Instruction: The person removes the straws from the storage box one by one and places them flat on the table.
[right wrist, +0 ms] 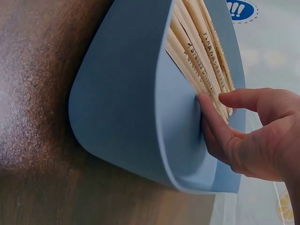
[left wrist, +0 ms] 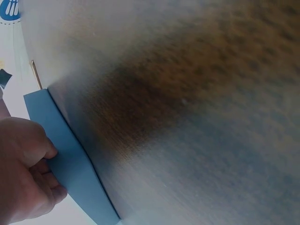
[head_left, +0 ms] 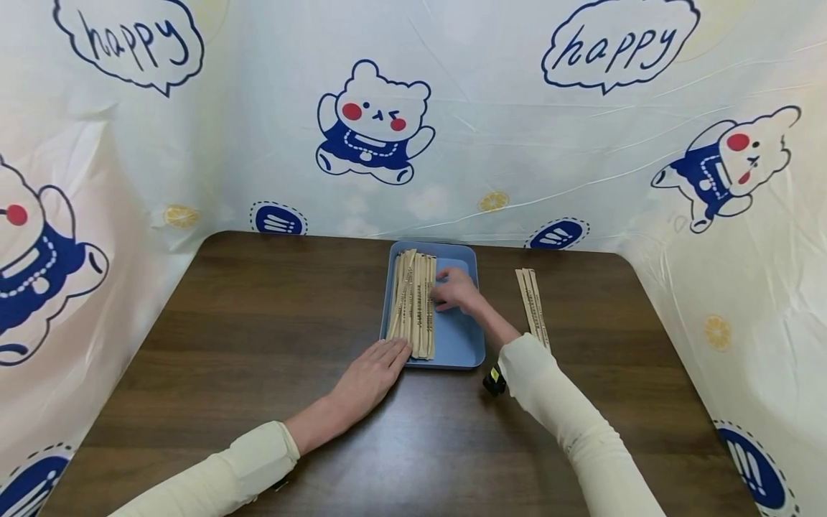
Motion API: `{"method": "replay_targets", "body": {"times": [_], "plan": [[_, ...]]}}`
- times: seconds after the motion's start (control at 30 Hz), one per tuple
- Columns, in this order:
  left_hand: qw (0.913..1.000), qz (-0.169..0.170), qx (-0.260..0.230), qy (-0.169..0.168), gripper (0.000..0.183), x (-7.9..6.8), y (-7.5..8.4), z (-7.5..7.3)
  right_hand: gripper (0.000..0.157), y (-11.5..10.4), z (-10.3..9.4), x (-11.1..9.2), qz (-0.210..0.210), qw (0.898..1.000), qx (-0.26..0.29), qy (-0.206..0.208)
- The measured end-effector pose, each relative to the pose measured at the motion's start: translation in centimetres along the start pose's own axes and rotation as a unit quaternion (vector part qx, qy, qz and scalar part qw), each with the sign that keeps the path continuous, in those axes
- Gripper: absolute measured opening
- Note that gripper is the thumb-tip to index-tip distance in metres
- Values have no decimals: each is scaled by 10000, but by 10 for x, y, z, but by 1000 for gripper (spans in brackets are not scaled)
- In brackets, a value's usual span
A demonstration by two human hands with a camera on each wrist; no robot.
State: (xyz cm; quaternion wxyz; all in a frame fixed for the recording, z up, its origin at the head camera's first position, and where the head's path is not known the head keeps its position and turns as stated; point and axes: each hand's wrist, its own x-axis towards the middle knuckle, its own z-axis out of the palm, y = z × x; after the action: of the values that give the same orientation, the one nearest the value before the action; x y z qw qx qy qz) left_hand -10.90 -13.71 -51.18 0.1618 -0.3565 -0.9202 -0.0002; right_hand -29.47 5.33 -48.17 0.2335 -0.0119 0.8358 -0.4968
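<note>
A blue tray (head_left: pixel 460 345) holds a bundle of paper-wrapped chopsticks (head_left: pixel 413 305), lying lengthwise along its left side. My left hand (head_left: pixel 375 373) is at the tray's near left corner; the left wrist view shows its thumb and bent fingers (left wrist: pixel 60 193) against the blue wall at the rim. Inside the tray, my right hand (head_left: pixel 456 290) reaches over the right rim to the bundle's right side. In the right wrist view, its fairly straight fingers (right wrist: pixel 215 119) touch the edge of the wrapped chopsticks (right wrist: pixel 201 56), thumb and fingers apart.
A few more wrapped chopsticks (head_left: pixel 533 305) lie on the brown table (head_left: pixel 271 309) right of the tray, partly covered by the right sleeve (head_left: pixel 562 409). A small black object (head_left: pixel 494 382) shows beside that sleeve. Printed curtain (head_left: pixel 465 143) hangs around the back and sides.
</note>
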Motion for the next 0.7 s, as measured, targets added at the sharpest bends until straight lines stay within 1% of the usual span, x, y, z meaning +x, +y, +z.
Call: {"method": "replay_targets", "body": {"times": [0.07, 0.23, 0.27, 0.33, 0.43, 0.47, 0.57, 0.6, 0.67, 0.7], "plan": [[10000, -1, 24, -1, 45, 0, 0, 0, 50, 0, 0, 1, 16, 10000, 13, 16], [9997, -31, 136, -175, 46, 0, 0, 0, 49, -1, 2, 2, -45, 10000, -3, 80], [9998, -27, 122, -169, 46, 0, 0, 0, 48, 0, 2, 3, -63, 9999, -19, 98], [9999, -9, 101, -133, 46, 0, 0, 0, 41, 0, 3, 3, -107, 9998, -43, 131], [10000, 26, 80, -5, 46, 0, 0, 1, 22, 2, 4, 4, -154, 9996, -149, 182], [10000, 32, 76, 23, 46, 0, 0, 1, 19, 2, 4, 5, -194, 9994, -225, 194], [10000, 16, 79, -33, 47, 0, 0, 1, 38, 1, 5, 5, -317, 9978, -533, 242], [10000, 8, 58, -70, 48, 0, 0, 1, 43, 0, 5, 4, -363, 9969, -643, 255], [9999, -7, 45, -130, 47, 0, 0, 0, 47, -2, 6, 4, -449, 9947, -879, 287], [9999, -12, 38, -151, 47, 0, 0, 0, 47, -3, 6, 3, -465, 9937, -972, 307]]}}
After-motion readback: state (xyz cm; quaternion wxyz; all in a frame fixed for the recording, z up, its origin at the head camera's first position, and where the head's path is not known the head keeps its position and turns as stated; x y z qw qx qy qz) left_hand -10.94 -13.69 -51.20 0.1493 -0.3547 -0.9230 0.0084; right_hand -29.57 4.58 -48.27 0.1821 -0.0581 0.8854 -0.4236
